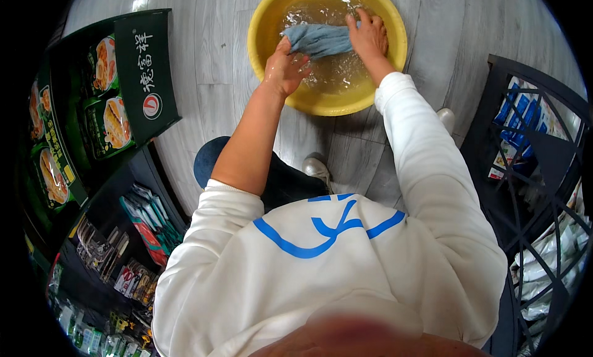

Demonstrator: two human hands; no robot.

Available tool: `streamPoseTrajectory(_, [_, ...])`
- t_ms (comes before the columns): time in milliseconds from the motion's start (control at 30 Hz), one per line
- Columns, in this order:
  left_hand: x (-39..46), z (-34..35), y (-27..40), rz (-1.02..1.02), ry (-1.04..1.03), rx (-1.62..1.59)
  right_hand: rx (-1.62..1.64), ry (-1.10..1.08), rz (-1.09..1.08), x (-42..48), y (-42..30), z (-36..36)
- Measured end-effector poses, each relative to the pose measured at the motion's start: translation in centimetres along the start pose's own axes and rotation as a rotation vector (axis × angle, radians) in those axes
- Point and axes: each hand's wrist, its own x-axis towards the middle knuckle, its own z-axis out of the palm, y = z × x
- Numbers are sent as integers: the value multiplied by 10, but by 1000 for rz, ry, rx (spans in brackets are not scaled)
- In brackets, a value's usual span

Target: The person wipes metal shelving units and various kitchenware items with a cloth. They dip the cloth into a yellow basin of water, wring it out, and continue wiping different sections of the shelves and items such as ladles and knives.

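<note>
A yellow plastic basin (328,107) stands on the floor in front of me, with murky, rippling water (336,79) in it. Over the water a wet blue-grey cloth (319,41) is stretched sideways between my hands in a loose bunch. My left hand (285,69) has its thumb against the cloth's left end, its other fingers spread below over the water. At the right end, my right hand (369,35) is closed around the cloth, close to the basin's inner wall; its grip is partly hidden by the back of the hand.
Grey wood-look flooring (215,55) surrounds the basin. To the left stand a dark green display box (155,41) of packaged food and a shelf with hanging goods (148,222). A black lattice-sided rack (491,106) holding packets is on the right. My shoes (316,168) are below the basin.
</note>
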Motion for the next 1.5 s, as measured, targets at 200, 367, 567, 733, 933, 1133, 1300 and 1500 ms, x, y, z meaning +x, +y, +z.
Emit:
streamPoseTrajectory(200, [-2, 0, -4, -21, 48, 59, -179, -535, -407, -48, -4, 1])
streamPoseTrajectory(367, [-6, 4, -7, -77, 124, 71, 177, -167, -60, -24, 4, 34])
streamPoseTrajectory(567, [11, -21, -1, -144, -258, -130, 870, -227, -261, -88, -113, -52])
streamPoseTrajectory(733, [46, -64, 0, -159, -535, -199, 793, -121, -484, -126, -148, -76])
streamPoseTrajectory(933, [58, -52, -27, 265, -515, -186, 630, 79, -404, -93, -137, -38])
streamPoseTrajectory(1133, [13, -5, -9, 4, -236, -146, 558, 57, -255, -56, -124, -23])
streamPoseTrajectory(1300, [-16, 27, 1, 170, -193, 109, 409, -5, -64, -7, -66, -13])
streamPoseTrajectory(1500, [9, -6, 5, 72, -99, 8, 218, -73, 150, 4, -14, 9])
